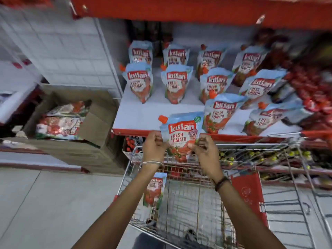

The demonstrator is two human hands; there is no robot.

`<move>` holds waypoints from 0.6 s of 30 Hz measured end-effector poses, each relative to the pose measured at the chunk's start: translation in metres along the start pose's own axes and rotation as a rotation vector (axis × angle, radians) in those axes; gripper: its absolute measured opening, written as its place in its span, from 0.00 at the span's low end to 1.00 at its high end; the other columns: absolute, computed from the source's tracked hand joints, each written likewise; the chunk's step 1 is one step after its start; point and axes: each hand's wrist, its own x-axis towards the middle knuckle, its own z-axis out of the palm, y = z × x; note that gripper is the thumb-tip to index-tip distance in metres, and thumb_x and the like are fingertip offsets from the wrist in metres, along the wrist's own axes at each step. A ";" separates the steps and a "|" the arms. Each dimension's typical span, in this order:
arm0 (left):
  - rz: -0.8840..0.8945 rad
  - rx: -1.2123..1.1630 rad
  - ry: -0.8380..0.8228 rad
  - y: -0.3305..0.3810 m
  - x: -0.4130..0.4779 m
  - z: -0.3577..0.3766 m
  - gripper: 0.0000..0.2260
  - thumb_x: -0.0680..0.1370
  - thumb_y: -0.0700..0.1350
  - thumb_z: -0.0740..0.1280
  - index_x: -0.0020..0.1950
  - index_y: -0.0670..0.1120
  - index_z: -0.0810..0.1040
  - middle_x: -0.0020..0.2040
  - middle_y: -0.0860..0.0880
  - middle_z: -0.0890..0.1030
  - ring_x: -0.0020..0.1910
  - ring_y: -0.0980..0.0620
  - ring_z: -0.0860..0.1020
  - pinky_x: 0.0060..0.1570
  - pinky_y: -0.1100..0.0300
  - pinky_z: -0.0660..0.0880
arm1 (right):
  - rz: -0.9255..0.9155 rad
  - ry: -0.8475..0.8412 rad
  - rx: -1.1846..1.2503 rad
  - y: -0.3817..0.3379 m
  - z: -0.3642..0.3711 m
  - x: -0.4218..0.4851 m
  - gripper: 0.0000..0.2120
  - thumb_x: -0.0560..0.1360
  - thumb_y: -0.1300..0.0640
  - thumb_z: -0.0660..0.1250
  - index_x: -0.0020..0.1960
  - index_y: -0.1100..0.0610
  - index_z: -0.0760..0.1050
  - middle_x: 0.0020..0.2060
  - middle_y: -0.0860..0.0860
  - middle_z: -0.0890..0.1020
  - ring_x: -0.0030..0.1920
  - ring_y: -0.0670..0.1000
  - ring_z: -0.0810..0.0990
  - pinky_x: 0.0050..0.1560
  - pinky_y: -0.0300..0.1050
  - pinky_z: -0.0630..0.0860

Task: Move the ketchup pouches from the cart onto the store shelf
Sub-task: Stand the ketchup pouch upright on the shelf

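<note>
Head view: left hand [154, 145] and right hand [203, 147] pinch the lower side edges of a ketchup pouch [180, 135], held upright above the cart [188, 203] at the shelf [142, 115] lip. Judged soft, pliable, moderately heavy and slick-filmed, so edge seams appear the soundest hold.

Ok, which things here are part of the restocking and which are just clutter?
Job:
held pouch, in left hand and right hand
pouch left in cart
cart
shelf
shelved pouches

Lying about:
cardboard box of packets
bottles on lower shelf
</note>
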 end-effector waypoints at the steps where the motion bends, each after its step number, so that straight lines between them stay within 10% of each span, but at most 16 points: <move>1: 0.044 -0.008 0.013 0.008 0.008 -0.003 0.13 0.67 0.32 0.73 0.43 0.42 0.70 0.43 0.41 0.80 0.41 0.47 0.78 0.40 0.56 0.77 | -0.033 0.034 0.011 -0.008 0.005 0.008 0.13 0.72 0.62 0.70 0.45 0.46 0.71 0.45 0.49 0.80 0.42 0.36 0.82 0.38 0.31 0.79; 5: 0.140 0.024 0.032 0.033 0.047 -0.008 0.14 0.68 0.35 0.73 0.43 0.44 0.69 0.45 0.42 0.82 0.41 0.45 0.80 0.42 0.55 0.78 | -0.093 0.170 0.041 -0.025 0.027 0.043 0.11 0.72 0.63 0.70 0.50 0.54 0.70 0.55 0.62 0.78 0.54 0.57 0.79 0.51 0.51 0.81; 18: 0.178 0.081 -0.034 0.008 0.110 0.002 0.15 0.67 0.32 0.73 0.41 0.44 0.68 0.42 0.41 0.80 0.42 0.46 0.79 0.44 0.55 0.78 | -0.085 0.229 -0.109 0.015 0.056 0.092 0.08 0.74 0.63 0.67 0.47 0.60 0.67 0.48 0.60 0.77 0.50 0.51 0.77 0.53 0.44 0.79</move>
